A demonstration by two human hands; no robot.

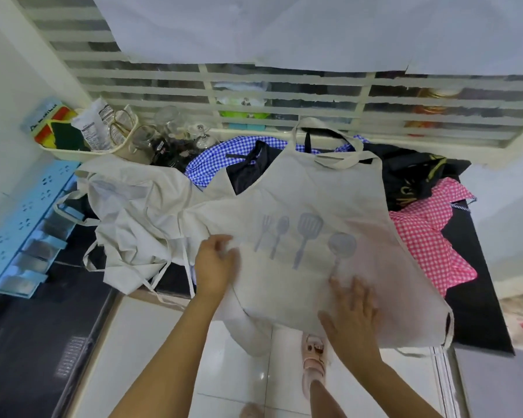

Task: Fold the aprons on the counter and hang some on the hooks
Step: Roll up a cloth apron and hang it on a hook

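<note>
A: Although gold lettering shows on the black apron (411, 182), can you read it?
B: No, it is creased and too small. The print on the white packet (92, 128) in the basket (73, 152) is no clearer.
A: And the hands?
B: The left hand (215, 262) curls its fingers round the left edge of the printed apron (314, 191). The right hand (352, 315) lies flat on its lower part, fingers spread.
A: Where does it lie?
B: Spread over the dark counter (477, 312), hem hanging off the near edge. It is plain cream cloth with a grey fork, spoon, spatula and skimmer. A crumpled cream apron (133, 212) lies to the left, a pink gingham apron (429, 236) to the right.
</note>
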